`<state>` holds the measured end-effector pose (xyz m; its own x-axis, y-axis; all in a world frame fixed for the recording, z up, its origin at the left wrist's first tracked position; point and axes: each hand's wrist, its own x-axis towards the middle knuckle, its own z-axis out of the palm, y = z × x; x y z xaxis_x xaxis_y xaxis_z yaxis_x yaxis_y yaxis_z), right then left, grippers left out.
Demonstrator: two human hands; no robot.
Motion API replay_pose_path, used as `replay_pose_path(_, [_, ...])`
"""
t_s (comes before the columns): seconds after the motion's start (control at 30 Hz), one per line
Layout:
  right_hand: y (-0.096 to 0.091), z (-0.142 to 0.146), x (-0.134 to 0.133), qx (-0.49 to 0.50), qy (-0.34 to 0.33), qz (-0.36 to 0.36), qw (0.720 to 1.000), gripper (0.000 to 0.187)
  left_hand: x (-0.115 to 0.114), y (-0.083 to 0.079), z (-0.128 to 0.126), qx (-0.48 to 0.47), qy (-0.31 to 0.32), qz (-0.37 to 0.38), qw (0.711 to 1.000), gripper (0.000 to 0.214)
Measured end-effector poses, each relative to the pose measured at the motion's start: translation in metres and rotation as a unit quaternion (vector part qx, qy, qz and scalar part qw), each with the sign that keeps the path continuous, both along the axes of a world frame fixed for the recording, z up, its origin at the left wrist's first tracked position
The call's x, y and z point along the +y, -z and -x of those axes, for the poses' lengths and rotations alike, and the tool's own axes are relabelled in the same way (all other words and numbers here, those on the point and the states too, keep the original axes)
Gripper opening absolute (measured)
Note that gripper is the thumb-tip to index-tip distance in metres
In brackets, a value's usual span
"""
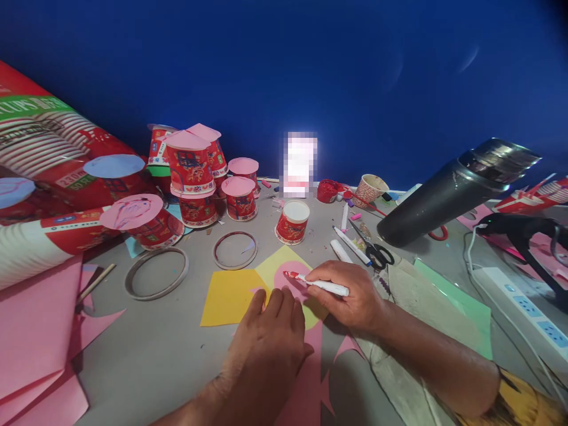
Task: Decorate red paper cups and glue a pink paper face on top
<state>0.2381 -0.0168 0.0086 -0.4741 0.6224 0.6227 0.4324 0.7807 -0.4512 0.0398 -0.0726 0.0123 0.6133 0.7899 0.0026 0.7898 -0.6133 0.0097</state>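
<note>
My right hand [350, 299] is closed round a white marker [322, 286] with a red tip, and the tip rests on a pink paper circle [290, 281]. The circle lies on yellow paper sheets [228, 296] in the middle of the grey table. My left hand [270, 331] lies flat with its fingers together, pressing down on the pink paper just left of the marker tip. A larger piece of cut pink paper [310, 378] runs under both hands toward me.
Red paper cups [190, 168] capped with pink circles are stacked at the back left, one open cup [291, 222] stands ahead. Two tape rings [156, 273], scissors [375, 251], markers, a black flask [452, 189], a power strip [528, 310] and pink sheets [35, 331] surround the work.
</note>
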Motion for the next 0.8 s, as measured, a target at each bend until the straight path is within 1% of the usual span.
replay_pose_path(0.13, [0.0009,0.0005,-0.0002,-0.001,0.001,-0.002,1.0,0.008,0.0002,-0.002,-0.0013,0.008,0.002,-0.006,1.0,0.057])
replay_pose_path(0.3, [0.0015,0.0008,-0.0006,-0.007,0.006,0.012,1.0,0.009,0.0006,-0.0048,-0.0017,0.019,-0.004,0.007,1.0,0.056])
replay_pose_path(0.47, [0.0005,0.0016,0.0002,-0.022,0.01,0.0,1.0,0.011,0.0003,-0.0057,-0.0009,0.007,-0.008,0.021,1.0,0.059])
replay_pose_path(0.57, [0.001,0.0022,0.0009,-0.017,0.003,-0.005,1.0,0.013,0.0002,-0.0062,-0.0013,0.002,-0.01,0.031,0.999,0.055])
replay_pose_path(0.8, [0.0064,0.0015,0.0019,-0.024,0.009,0.013,1.0,0.018,0.0003,-0.0072,-0.0021,0.011,-0.011,0.033,0.999,0.056])
